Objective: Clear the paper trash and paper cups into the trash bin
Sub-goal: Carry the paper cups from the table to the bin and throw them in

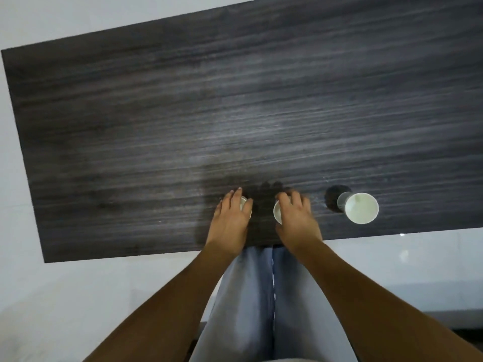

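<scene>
As both arms reach, left hand (231, 216) grips cup (244, 203) (rim showing), right hand (296, 218) likewise

Count on the desk (156, 113): three white paper cups, one (244, 203) under the left hand (231, 218), one (277, 212) under the right hand (298, 220), one (360, 208) apart. Two hands. One desk.

Both forearms are bare from the lower frame edge to the wrist; no sleeve, watch, bracelet or ring is visible on either. The left hand (231, 218) and right hand (296, 220) are ungloved, with short, unpainted nails where they can be made out. The legs are clothed in light grey-blue trousers (245, 304) of plain fabric, loosely cut, with soft lengthwise folds.
</scene>
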Available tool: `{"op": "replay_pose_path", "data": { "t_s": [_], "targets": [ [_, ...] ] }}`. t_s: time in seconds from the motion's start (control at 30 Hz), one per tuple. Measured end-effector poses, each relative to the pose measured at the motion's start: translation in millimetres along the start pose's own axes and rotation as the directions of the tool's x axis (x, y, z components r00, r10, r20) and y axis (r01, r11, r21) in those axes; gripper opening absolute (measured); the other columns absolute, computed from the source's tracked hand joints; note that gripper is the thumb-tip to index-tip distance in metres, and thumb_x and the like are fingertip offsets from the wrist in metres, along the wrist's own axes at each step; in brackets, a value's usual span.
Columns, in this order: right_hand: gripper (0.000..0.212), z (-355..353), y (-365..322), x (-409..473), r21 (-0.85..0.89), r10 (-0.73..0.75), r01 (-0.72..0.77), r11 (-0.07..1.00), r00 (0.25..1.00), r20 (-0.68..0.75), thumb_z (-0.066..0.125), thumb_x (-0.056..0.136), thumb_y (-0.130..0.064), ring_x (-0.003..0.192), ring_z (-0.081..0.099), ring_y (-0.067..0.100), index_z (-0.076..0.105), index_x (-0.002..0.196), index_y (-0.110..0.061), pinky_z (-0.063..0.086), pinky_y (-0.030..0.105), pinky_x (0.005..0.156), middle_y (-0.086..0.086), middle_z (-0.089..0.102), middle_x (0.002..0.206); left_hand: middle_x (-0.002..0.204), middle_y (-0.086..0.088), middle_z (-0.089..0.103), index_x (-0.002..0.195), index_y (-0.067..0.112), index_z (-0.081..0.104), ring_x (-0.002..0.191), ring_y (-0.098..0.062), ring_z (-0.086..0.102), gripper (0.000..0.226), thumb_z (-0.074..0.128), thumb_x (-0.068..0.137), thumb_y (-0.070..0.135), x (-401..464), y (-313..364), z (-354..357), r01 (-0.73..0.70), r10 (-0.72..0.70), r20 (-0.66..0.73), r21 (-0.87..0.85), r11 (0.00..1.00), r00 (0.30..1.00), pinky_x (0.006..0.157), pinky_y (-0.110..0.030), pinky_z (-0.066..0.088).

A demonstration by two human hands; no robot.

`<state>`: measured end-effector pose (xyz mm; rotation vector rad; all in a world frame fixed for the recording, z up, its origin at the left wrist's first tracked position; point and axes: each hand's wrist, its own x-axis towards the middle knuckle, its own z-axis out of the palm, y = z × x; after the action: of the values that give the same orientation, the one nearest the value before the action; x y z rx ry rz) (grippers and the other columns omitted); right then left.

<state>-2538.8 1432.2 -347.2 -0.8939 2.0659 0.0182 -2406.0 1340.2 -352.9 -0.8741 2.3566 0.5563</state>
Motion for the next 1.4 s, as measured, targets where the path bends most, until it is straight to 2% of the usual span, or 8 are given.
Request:
{"op": "replay_pose_path", "data": {
  "t_s": [0.27, 0.5, 0.6, 0.73, 0.87, 1.13, 1.3, 1.4],
  "targets": [
    [0.065, -28.6, -20.5, -26.5, -0.027, -0.073, 0.074, 0.997, 0.997, 0.039, 0.069, 0.082, -0.012, 0.131, 0.029, 0.025, 0.035, 0.136, -0.023, 0.047, 0.041, 0.098, 0.003, 0.033, 0.140, 0.149, -0.006, 0.027, 0.142, 0.022, 0.031, 0.138, -0.025, 0.023, 0.060, 0.057, 0.088, 0.017, -32.8, -2.4, -29.2, 0.077, -0.079, -0.009, -0.111, 0.991, 0.997, 0.106, -0.039, 0.037],
    [0.057, -91.4, -76.5, -79.2, -0.157, -0.287, 0.289, 0.944, 0.957, 0.035, 0.065, 0.083, -0.012, 0.127, 0.032, 0.027, 0.040, 0.134, -0.020, 0.049, 0.041, 0.094, 0.003, 0.035, 0.137, 0.141, -0.004, 0.032, 0.140, 0.022, 0.033, 0.131, -0.024, 0.030, 0.057, 0.057, 0.089, 0.021, -103.8, 2.0, -88.4, 0.200, -0.222, -0.079, -0.220, 0.955, 0.972, 0.097, -0.039, 0.044],
    [0.067, -116.5, -103.2, -108.4, -0.202, -0.380, 0.388, 0.899, 0.922, 0.076, 0.072, 0.080, -0.016, 0.127, 0.033, 0.027, 0.038, 0.138, -0.020, 0.048, 0.042, 0.096, 0.002, 0.035, 0.139, 0.139, -0.005, 0.035, 0.138, 0.022, 0.036, 0.129, -0.025, 0.032, 0.056, 0.060, 0.087, 0.025, -144.8, 3.6, -117.0, 0.269, -0.309, -0.119, -0.268, 0.925, 0.944, 0.097, -0.039, 0.043],
    [0.062, -128.8, -144.9, -151.4, -0.267, -0.470, 0.490, 0.830, 0.872, 0.138, 0.069, 0.084, -0.016, 0.126, 0.035, 0.027, 0.038, 0.137, -0.022, 0.047, 0.041, 0.093, 0.002, 0.037, 0.137, 0.137, -0.005, 0.039, 0.133, 0.021, 0.042, 0.128, -0.025, 0.035, 0.053, 0.064, 0.085, 0.024, -207.8, -1.2, -139.9, 0.349, -0.415, -0.164, -0.323, 0.880, 0.895, 0.098, -0.040, 0.045],
    [0.055, -117.9, -194.3, -189.6, -0.341, -0.591, 0.620, 0.706, 0.782, 0.199, 0.065, 0.086, -0.015, 0.122, 0.039, 0.027, 0.039, 0.135, -0.020, 0.046, 0.036, 0.089, 0.003, 0.038, 0.135, 0.138, -0.006, 0.040, 0.135, 0.020, 0.041, 0.128, -0.025, 0.036, 0.055, 0.065, 0.086, 0.023, -269.3, -21.2, -147.5, 0.432, -0.540, -0.206, -0.405, 0.806, 0.816, 0.098, -0.039, 0.046],
    [0.067, -60.2, -310.0, -250.3, -0.418, -0.679, 0.755, 0.505, 0.647, 0.348, 0.069, 0.083, -0.020, 0.124, 0.039, 0.029, 0.037, 0.141, -0.021, 0.047, 0.040, 0.096, 0.005, 0.038, 0.137, 0.139, -0.007, 0.040, 0.137, 0.017, 0.040, 0.128, -0.025, 0.038, 0.055, 0.063, 0.088, 0.025, -383.1, -90.9, -141.9, 0.566, -0.769, -0.175, -0.581, 0.585, 0.615, 0.097, -0.035, 0.044],
    [0.058, 5.7, -391.4, -276.0, -0.416, -0.715, 0.785, 0.459, 0.605, 0.352, 0.069, 0.083, -0.029, 0.123, 0.041, 0.028, 0.043, 0.134, -0.021, 0.045, 0.037, 0.094, 0.005, 0.042, 0.135, 0.135, -0.006, 0.042, 0.137, 0.018, 0.042, 0.125, -0.024, 0.040, 0.056, 0.063, 0.086, 0.028, -444.4, -165.9, -123.6, 0.562, -0.798, -0.161, -0.630, 0.536, 0.581, 0.092, -0.036, 0.046],
    [0.056, 46.3, -447.9, -290.3, -0.402, -0.714, 0.780, 0.480, 0.614, 0.338, 0.068, 0.083, -0.030, 0.124, 0.041, 0.028, 0.044, 0.133, -0.022, 0.045, 0.038, 0.092, 0.004, 0.041, 0.136, 0.132, -0.005, 0.043, 0.136, 0.020, 0.042, 0.122, -0.023, 0.040, 0.056, 0.063, 0.085, 0.030, -482.9, -228.1, -105.2, 0.575, -0.799, -0.149, -0.619, 0.535, 0.582, 0.090, -0.036, 0.047]
  ]
}}
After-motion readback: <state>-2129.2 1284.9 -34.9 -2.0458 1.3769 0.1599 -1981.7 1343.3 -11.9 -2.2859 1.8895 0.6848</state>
